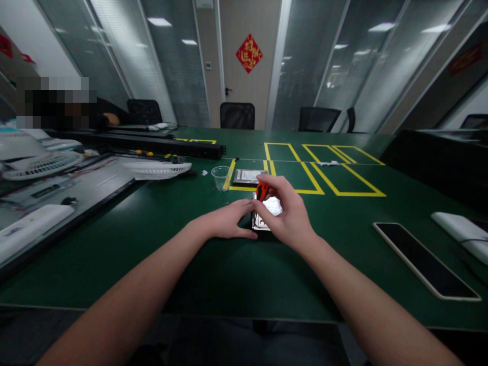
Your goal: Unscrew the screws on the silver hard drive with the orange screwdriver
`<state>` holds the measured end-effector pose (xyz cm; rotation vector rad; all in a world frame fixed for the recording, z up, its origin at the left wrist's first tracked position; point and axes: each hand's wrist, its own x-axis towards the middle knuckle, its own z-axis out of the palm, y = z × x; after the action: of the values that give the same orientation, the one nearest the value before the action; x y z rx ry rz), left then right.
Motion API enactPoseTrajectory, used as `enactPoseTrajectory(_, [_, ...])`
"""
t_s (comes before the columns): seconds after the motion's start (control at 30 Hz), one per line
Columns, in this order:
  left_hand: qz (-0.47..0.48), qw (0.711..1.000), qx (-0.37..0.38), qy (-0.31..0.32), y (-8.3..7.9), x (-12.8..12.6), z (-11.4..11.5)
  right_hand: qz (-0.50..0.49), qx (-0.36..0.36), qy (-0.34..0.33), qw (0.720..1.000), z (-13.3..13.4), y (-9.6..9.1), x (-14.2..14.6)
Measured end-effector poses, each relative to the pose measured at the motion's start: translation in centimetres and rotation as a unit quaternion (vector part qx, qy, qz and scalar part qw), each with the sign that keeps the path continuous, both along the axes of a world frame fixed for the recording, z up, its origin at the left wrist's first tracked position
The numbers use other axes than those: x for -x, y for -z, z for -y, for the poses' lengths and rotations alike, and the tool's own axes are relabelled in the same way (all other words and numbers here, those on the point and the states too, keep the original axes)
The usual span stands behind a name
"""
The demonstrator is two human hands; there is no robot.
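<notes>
A hard drive with a shiny metal face lies on the green table in front of me. My left hand grips its left side, the fingers at the far part and the thumb by the near corner. In my right hand is a screwdriver with an orange and black handle, held upright over the drive. Its tip is hidden by my fingers. Just beyond, a second hard drive with a pale label rests on the table, beside a clear plastic cup.
Yellow tape outlines mark the green table. A phone and a white device lie on the right. White fan-like parts, a long black bar and panels crowd the left. Another person sits at the far left.
</notes>
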<state>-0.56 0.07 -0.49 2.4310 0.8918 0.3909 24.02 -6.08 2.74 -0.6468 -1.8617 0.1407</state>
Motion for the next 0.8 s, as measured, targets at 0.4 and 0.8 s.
enactPoseTrajectory(0.4, [-0.007, 1.0, -0.004, 0.0, 0.26, 0.1, -0.33, 0.004, 0.025, -0.014, 1.0, 0.28, 0.37, 0.05])
enactPoseTrajectory(0.8, [-0.001, 1.0, -0.004, 0.004, -0.02, -0.14, 0.03, 0.007, 0.011, -0.014, 1.0, 0.21, -0.11, -0.06])
